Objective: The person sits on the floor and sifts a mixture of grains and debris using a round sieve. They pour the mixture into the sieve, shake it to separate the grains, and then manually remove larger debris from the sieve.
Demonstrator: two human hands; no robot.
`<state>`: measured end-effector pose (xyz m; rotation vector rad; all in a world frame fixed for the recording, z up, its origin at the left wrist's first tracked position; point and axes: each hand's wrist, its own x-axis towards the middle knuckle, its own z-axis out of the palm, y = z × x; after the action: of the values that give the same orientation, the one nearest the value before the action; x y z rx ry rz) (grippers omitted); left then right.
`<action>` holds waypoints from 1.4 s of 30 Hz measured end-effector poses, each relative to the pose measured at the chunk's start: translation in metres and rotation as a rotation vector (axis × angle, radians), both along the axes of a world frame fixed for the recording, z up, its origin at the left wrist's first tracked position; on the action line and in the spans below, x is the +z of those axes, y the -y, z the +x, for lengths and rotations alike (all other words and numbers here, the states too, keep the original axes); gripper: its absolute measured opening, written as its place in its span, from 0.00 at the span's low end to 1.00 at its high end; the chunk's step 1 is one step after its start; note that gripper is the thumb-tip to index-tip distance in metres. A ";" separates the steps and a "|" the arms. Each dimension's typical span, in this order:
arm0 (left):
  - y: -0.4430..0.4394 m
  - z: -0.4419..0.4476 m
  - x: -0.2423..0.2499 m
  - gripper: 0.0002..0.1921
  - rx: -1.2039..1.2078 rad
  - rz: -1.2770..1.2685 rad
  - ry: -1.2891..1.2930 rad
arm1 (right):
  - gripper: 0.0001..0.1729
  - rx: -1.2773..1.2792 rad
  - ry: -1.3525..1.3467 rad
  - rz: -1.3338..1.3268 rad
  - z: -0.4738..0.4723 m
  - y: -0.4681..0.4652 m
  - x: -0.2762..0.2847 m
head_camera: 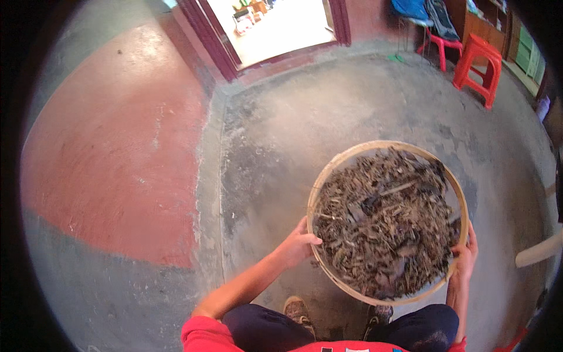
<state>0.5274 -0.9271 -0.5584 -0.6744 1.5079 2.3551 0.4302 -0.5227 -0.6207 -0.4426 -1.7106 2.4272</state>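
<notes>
A round sieve with a pale wooden or bamboo rim (336,159) is held in front of my knees, over the concrete floor. Across its mesh lies a thick layer of brown dried plant debris (396,237), with some darker flakes and a pale stick (398,188) in it. My left hand (299,246) grips the rim at the left, its thumb over the edge. On the opposite side, my right hand (466,255) is closed round the rim. Most fingers of both hands are hidden beneath the sieve.
Below me are my shoes (299,310) on the floor (264,176). A red wall (123,167) stands at the left, with a bright doorway (281,35) ahead. Red plastic stools (479,66) and a wooden cabinet (488,22) are at the upper right. A pale curved bar (539,251) juts in from the right.
</notes>
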 end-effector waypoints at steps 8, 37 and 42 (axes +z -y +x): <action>0.014 0.011 -0.063 0.35 0.039 -0.043 -0.016 | 0.50 -0.051 -0.121 0.076 0.026 0.005 0.041; 0.000 -0.056 0.118 0.24 -0.034 -0.518 -0.167 | 0.53 0.236 -0.035 -0.101 -0.035 -0.035 0.056; 0.005 -0.045 0.121 0.25 -0.123 -0.365 -0.224 | 0.51 0.147 0.006 0.003 -0.010 -0.021 0.106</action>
<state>0.4823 -0.9321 -0.4378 -0.3851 2.0430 2.1404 0.4202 -0.5017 -0.5146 -0.3348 -1.8096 2.5249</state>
